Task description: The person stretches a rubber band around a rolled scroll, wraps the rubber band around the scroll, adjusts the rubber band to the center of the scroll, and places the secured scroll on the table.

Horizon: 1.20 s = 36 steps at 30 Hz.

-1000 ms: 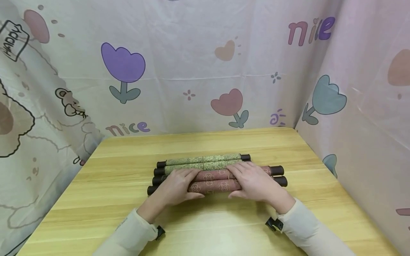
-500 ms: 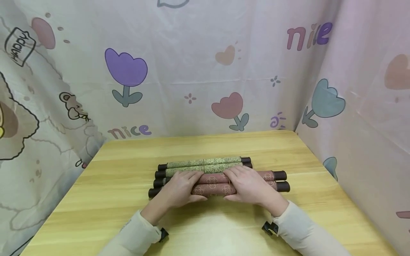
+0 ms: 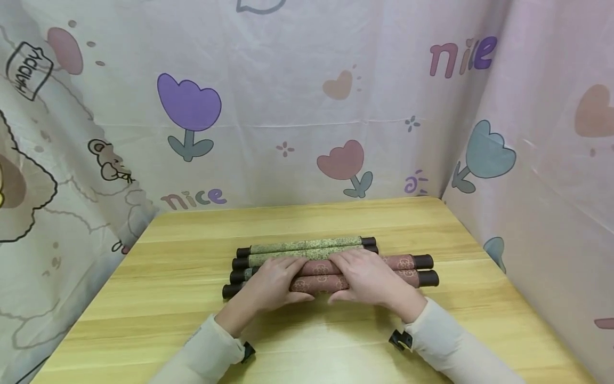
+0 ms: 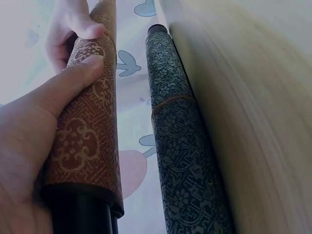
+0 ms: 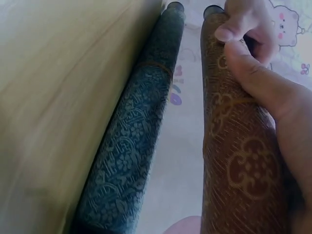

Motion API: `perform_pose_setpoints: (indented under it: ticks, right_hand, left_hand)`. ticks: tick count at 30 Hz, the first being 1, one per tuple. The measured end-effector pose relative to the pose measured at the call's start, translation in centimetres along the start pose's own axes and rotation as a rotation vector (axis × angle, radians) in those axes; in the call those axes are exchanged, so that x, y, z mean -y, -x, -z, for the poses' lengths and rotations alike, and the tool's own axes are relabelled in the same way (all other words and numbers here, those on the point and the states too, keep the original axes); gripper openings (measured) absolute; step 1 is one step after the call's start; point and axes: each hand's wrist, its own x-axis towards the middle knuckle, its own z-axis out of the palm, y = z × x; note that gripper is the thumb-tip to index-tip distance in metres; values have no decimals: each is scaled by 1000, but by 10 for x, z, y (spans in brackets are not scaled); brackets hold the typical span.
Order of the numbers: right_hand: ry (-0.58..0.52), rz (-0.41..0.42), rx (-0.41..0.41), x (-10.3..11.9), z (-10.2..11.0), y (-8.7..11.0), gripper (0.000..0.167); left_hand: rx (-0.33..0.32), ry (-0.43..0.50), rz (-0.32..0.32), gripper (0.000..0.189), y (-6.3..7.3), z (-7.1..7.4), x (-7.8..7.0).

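Note:
Both hands hold a red scroll (image 3: 320, 282) with gold flower patterns and dark end knobs, showing as two rolls side by side. My left hand (image 3: 274, 284) grips it left of its middle, and my right hand (image 3: 368, 277) grips it a short way to the right. Fingers lie over the top; the thumbs run along the near side, plain in both wrist views. A blue-green patterned scroll (image 4: 183, 146) tied with a cord rests on the table, a gap apart from the red one. In the head view the hands and red scroll mostly hide it.
Behind the red scroll lies a pale green scroll (image 3: 331, 243), also as two rolls, with dark knobs and a cord. The wooden table (image 3: 326, 352) reaches back to a printed curtain (image 3: 268, 74) on several sides. Black clips (image 3: 400, 340) sit under the cuffs.
The red scroll has shifted slightly to the right. My hands have drawn closer together, the left one moving right and the right one left. The head view has also tilted a little.

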Motion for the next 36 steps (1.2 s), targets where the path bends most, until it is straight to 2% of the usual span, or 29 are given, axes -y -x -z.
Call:
perform_pose_setpoints:
  ticks: [4,7,12,16,25,32,36]
  right_hand:
    - [-43,-44,48,-4,4,3,99]
    - [-37,-59,70,-8,6,5,96]
    - [20,-35,64,-11,5,5,83]
    - [47,-5,52,-11,6,3,82]
    - [10,16,86,-10,1,2,87]
    - [-8,38,103,-11,3,2,90]
    - [-60,2,128,-14,8,4,99]
  left_hand:
    - [-5,-6,18,82,2,1,3]
    - [-8,-8,28,81,2,1,6]
    - [-13,3,30,81,1,2,7]
    - [-11,-1,29,80,0,2,6]
    - [-1,-3,-8,82,-1,-1,5]
    - [-4,11,-12,83,-2,-4,3]
    - [-9,10,0,83,-3,-4,2]
